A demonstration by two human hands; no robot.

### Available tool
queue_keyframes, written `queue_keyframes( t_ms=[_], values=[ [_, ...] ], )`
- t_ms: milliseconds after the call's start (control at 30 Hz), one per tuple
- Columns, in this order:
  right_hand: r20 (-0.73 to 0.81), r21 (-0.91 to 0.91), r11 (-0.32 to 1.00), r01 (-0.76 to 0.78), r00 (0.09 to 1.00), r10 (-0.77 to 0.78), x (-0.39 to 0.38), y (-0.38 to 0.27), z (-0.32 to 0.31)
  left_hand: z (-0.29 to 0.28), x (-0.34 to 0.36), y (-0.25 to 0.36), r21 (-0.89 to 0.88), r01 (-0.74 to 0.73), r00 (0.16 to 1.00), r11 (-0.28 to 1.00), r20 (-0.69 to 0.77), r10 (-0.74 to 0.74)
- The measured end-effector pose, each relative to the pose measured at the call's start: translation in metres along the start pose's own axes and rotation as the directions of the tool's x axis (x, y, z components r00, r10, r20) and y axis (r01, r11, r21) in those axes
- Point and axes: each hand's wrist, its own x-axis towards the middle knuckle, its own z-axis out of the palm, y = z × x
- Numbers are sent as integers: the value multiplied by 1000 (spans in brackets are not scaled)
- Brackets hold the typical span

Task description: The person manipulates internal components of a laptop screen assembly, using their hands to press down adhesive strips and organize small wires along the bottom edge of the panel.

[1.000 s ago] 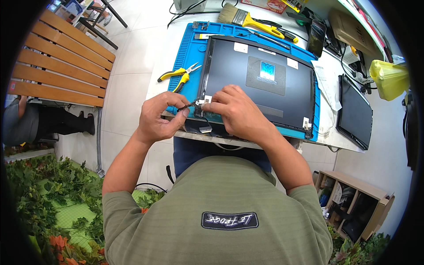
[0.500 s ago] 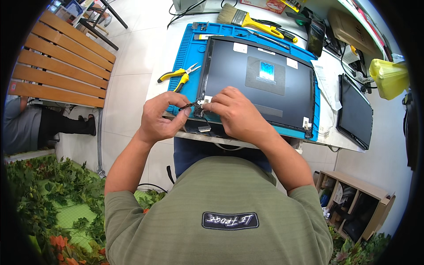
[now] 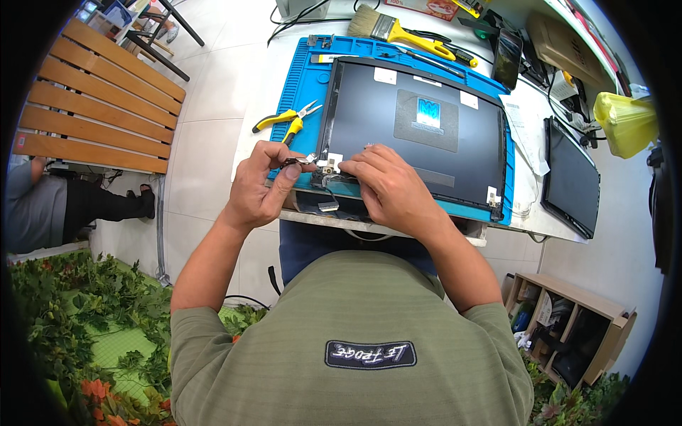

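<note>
A dark laptop lid panel (image 3: 369, 106) with several stickers lies on a blue work mat (image 3: 290, 89). Pinched between the thumb and fingers of my left hand (image 3: 257, 186) is a small metal hinge (image 3: 304, 162), its silver end pointing at the panel's near left corner. My right hand (image 3: 398, 186) is bent over that corner, a fingertip close to a small pale bracket (image 3: 330, 165). Its thumb is hidden, and anything in its grasp cannot be made out. Below the corner hangs a short cable with a flat connector (image 3: 328, 206).
Yellow-handled pliers (image 3: 290, 122) lie left of the panel. Behind it are a wide brush (image 3: 398, 32), a phone (image 3: 507, 60) and slim tools. A dark screen (image 3: 572, 177) stands at the right end, beside a yellow bag (image 3: 625, 124). A person (image 3: 42, 206) sits at far left.
My left hand has drawn the hinge slightly up from the panel's corner, baring its silver end and the pale bracket. My right hand has shifted slightly right.
</note>
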Motion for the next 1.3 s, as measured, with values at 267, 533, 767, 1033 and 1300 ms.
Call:
queue_keyframes(
  t_ms=[267, 533, 767, 1033, 1300],
  values=[
    [-12, 10, 1000, 16, 1000, -16, 0, 1, 3, 3, 6, 3, 160, -7, 977, 987, 211, -27],
    [-72, -45, 996, 81, 994, -84, -2, -3, 5, 1, 12, 9, 234, 41, 961, 971, 258, -103],
    [-61, -69, 993, 95, 993, -99, 0, 0, 12, -2, 22, 18, 287, 145, 917, 947, 321, -238],
    [-40, -118, 989, 94, 994, -99, 3, -2, 14, 0, 12, 3, 67, 221, 952, 973, 200, -231],
    [-19, -157, 977, 142, 989, -146, 4, 0, 14, -12, 12, 8, 165, -29, 961, 986, 274, -18]
  ],
)
